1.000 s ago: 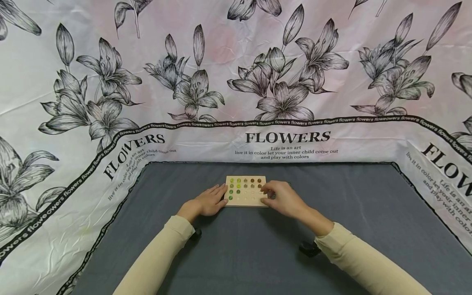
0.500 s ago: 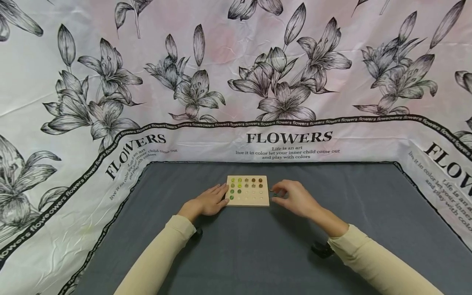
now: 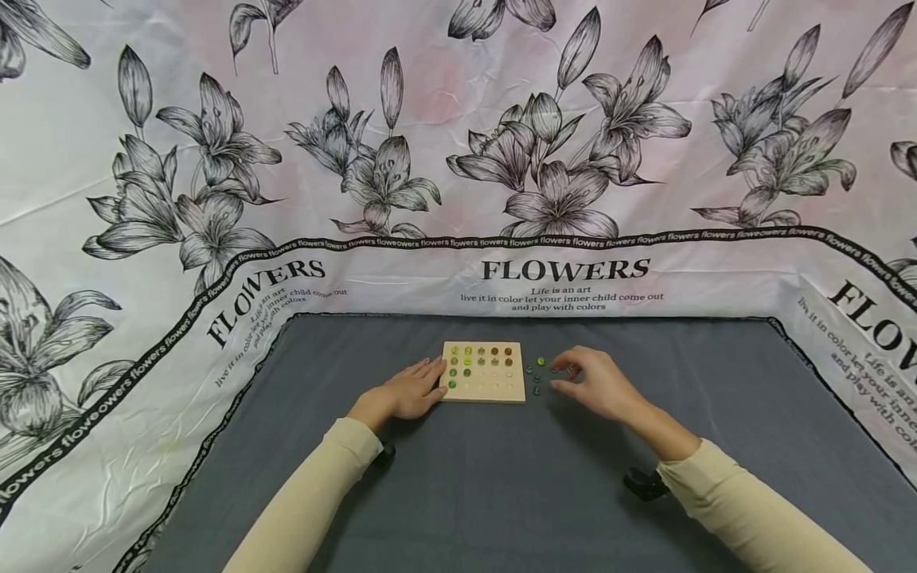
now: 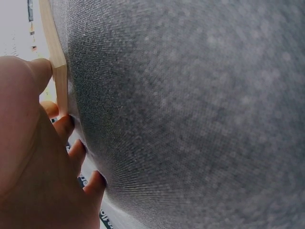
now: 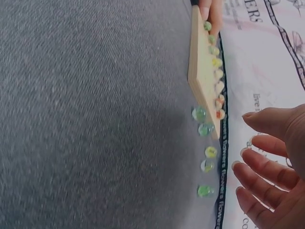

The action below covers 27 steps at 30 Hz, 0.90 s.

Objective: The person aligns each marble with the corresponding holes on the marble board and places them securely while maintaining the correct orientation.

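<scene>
A pale wooden board (image 3: 496, 393) with rows of small hollows lies on the grey cloth. Green, yellow, clear and brown glass marbles (image 3: 481, 351) sit in its back rows and left side. My left hand (image 3: 404, 391) rests at the board's left edge, thumb touching its corner (image 4: 58, 59) and the other fingers spread. Just right of the board lie several loose marbles, among them a yellow-green one (image 3: 540, 361) and a dark green one (image 3: 536, 391). Beside them my right hand (image 3: 596, 383) hovers, fingers loosely bent, with nothing visible between them in the right wrist view.
Grey cloth (image 3: 458, 485) covers the table. A white sheet (image 3: 401, 278) printed with lilies and lettering rises behind it and along both sides. Black wrist devices (image 3: 646, 483) sit under the sleeves.
My right hand has moved right, off the board's right side and past the loose marbles, which now show. My left hand stays at the board, and the marbles on it look unchanged.
</scene>
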Motion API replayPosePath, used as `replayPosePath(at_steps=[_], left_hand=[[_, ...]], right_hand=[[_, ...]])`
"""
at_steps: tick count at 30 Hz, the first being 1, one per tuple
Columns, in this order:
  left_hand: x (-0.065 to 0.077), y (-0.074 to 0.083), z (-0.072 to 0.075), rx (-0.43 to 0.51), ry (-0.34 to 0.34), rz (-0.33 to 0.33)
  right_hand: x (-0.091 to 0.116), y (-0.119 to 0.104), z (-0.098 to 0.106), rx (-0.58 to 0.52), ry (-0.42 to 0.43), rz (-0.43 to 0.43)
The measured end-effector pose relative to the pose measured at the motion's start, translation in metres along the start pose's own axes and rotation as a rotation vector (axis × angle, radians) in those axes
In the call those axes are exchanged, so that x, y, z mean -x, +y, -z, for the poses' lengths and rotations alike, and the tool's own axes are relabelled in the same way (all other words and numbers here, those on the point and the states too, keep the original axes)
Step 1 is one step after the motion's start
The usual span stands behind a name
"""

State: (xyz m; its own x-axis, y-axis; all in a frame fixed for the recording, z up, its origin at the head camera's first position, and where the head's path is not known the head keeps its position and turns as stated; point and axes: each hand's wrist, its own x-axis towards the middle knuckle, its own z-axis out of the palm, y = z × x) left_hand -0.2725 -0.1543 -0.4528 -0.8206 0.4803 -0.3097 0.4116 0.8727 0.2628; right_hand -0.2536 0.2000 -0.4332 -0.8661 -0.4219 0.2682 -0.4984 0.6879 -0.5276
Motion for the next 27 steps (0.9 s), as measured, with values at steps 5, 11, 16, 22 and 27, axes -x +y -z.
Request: replayPosePath(at_steps=[5,11,16,22,27], left_hand=[[-0.002,-0.001,-0.002,-0.013,-0.004,0.013],[0.002,0.002,0.003,-0.003,-0.005,0.001],[0.004,0.004,0.005,-0.012,-0.001,-0.003],[0.001,0.002,0.003,-0.013,-0.005,0.004],[-0.006,-0.005,-0.004,-0.020,-0.002,0.011]], right_hand=[[0.000,0.009,0.004,-0.011,0.014,-0.014],[0.000,0.021,0.006,-0.006,0.014,-0.055],[-0.002,0.030,0.007,-0.021,0.004,-0.084],[-0.005,0.040,0.008,-0.040,-0.008,-0.115],[-0.005,0.047,0.008,-0.064,-0.026,-0.144]])
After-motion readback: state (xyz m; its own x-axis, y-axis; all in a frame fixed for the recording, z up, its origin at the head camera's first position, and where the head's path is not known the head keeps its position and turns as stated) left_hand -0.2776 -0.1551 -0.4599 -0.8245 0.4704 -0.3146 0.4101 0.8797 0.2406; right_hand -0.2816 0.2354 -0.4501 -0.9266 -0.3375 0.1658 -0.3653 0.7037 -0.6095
